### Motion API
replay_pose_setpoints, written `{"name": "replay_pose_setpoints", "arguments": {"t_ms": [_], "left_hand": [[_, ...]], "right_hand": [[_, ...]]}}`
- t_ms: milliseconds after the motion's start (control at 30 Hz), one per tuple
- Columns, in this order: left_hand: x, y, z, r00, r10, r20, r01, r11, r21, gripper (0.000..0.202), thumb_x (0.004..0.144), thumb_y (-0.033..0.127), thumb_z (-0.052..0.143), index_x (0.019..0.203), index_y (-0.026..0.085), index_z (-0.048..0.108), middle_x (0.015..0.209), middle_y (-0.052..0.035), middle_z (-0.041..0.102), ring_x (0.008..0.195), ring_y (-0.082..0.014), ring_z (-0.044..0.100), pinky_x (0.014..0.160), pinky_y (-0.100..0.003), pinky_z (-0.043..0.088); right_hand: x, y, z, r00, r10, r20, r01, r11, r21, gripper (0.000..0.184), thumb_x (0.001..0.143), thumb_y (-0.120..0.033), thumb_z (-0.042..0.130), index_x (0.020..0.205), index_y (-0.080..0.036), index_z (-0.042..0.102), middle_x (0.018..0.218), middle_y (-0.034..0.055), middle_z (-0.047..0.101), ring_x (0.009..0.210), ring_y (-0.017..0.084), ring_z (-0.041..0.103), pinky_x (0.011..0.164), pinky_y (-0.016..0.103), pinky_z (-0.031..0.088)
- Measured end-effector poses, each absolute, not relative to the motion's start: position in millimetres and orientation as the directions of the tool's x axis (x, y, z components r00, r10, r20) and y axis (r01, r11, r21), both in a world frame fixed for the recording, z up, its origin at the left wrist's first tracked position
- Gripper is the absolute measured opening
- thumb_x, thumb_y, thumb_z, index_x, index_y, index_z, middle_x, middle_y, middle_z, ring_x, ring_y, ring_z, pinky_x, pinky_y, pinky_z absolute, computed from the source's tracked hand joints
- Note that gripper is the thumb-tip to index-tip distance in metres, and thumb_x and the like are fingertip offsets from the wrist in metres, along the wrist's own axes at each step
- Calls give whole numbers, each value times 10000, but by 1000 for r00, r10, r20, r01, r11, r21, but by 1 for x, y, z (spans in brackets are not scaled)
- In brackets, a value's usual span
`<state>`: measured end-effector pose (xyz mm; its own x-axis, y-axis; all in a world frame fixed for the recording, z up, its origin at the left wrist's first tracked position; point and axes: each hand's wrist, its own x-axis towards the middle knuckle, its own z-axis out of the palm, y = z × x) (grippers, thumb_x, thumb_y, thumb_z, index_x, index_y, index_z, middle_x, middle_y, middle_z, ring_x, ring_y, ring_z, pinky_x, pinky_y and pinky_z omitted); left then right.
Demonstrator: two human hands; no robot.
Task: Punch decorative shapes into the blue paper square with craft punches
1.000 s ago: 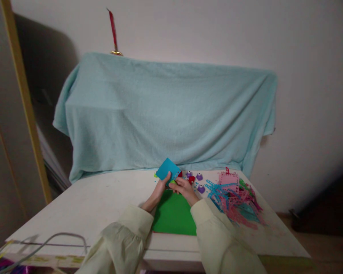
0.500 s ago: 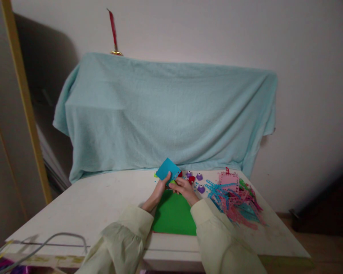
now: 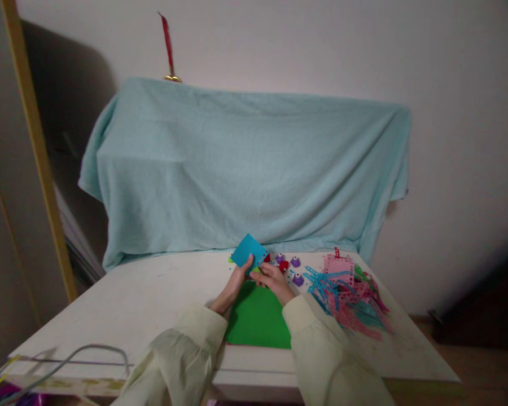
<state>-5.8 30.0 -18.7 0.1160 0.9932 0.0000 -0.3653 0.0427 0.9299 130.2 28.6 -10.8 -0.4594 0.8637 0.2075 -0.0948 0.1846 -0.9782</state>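
A blue paper square (image 3: 248, 251) is pinched in my left hand (image 3: 240, 272), the thumb lying on its face. Small holes run along its lower right edge. My right hand (image 3: 271, 278) grips a small lime-green craft punch (image 3: 256, 270) at the paper's lower corner; fingers hide most of the punch. Below both hands a green sheet (image 3: 259, 318) lies flat on the white table (image 3: 161, 304). Just beyond my right hand are a red punch (image 3: 283, 266) and several purple ones, such as the purple punch (image 3: 297, 279).
Pink, blue and green perforated paper strips (image 3: 342, 299) are heaped at the right, with a pink paper square (image 3: 338, 268) among them. A light blue towel (image 3: 245, 163) hangs behind the table. A grey cable (image 3: 88, 347) curves over the front left edge.
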Motion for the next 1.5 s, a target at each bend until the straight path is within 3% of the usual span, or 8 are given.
{"name": "replay_pose_setpoints", "arguments": {"t_ms": [833,1500], "left_hand": [[-5,28,-17,130,990,45,-371,6,929,484,747,575,531,927,128,581,779,-85,661,639,-186,621,576,-277,447],[-4,28,-16,107,994,19,-406,26,914,503,729,562,566,991,132,574,789,-83,664,697,-207,635,594,-288,464]], "right_hand": [[131,26,-7,-451,870,198,-103,170,-980,356,662,-469,678,822,-170,570,655,-19,547,549,102,496,453,214,295],[131,26,-7,-452,872,187,-96,161,-982,359,657,-468,684,831,-172,582,659,-15,558,545,103,494,455,216,292]]}}
